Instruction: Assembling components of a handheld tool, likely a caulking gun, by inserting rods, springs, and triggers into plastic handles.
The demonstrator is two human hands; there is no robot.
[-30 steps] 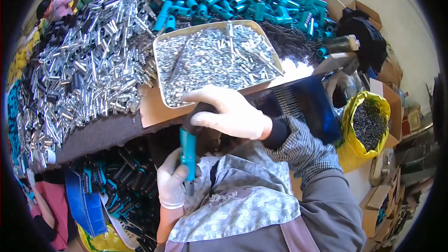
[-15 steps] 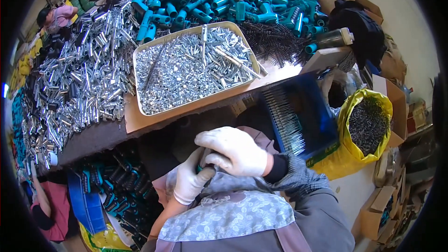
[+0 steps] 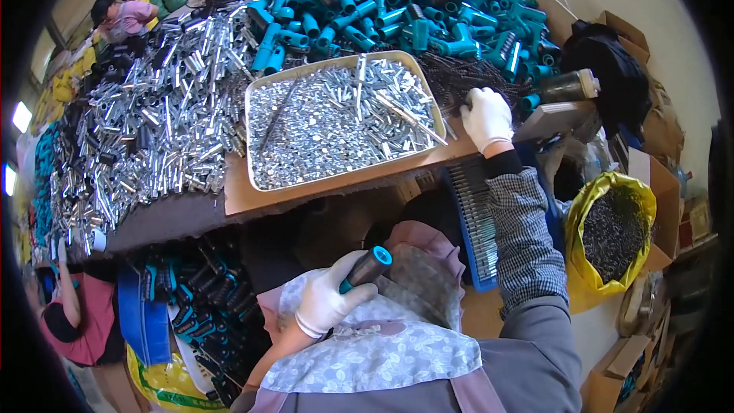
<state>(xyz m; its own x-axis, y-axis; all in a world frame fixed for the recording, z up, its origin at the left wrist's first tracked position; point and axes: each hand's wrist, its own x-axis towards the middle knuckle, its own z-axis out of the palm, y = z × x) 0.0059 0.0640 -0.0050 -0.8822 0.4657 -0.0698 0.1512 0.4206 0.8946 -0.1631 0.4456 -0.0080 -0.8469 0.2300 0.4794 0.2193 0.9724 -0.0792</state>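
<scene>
My left hand (image 3: 330, 300), in a white glove, is wrapped round a black and teal tubular handle (image 3: 367, 269) above my lap. The handle tilts up to the right, its round teal end showing a hole. My gloved right hand (image 3: 488, 118) reaches to the bench, at the near edge of a heap of dark springs (image 3: 462, 76). Its fingers curl downward, and whatever they hold, if anything, is hidden. Left of that hand lies a cream tray (image 3: 321, 177) full of small silvery metal parts, with longer pins and a few rods on top.
Teal handle housings (image 3: 359, 8) are heaped at the back. Silvery metal tubes (image 3: 172, 118) cover the bench's left. Below my right arm is a blue bin (image 3: 485, 286) with rows of metal pins. A yellow sack (image 3: 575, 248) stands right. Co-workers (image 3: 126, 19) are at left.
My right hand has left the handle and moved up and right to the springs on the bench. My left hand still holds the handle, now in plain sight. The view has shifted slightly.
</scene>
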